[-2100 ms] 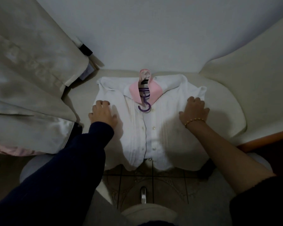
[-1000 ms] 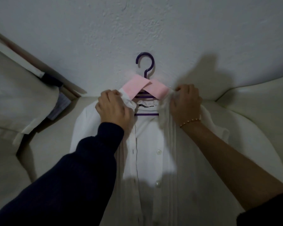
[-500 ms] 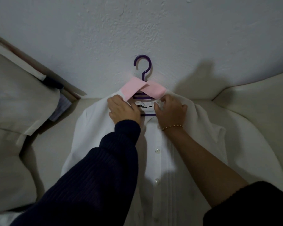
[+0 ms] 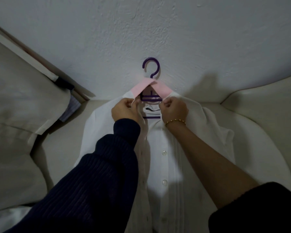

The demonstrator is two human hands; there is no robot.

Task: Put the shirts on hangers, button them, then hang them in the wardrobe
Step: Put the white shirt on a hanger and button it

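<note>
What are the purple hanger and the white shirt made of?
The hanger looks like purple plastic: smooth, thin, evenly coloured, slightly shiny. The shirt looks like thin woven cloth, maybe cotton: soft folds, stitched pleats. Its buttons gleam like pearly plastic or shell.

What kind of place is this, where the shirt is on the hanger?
Likely a room at home, perhaps a living room or bedroom: the shirt on its hanger lies on a cream cushioned seat against a plain white wall.
</note>
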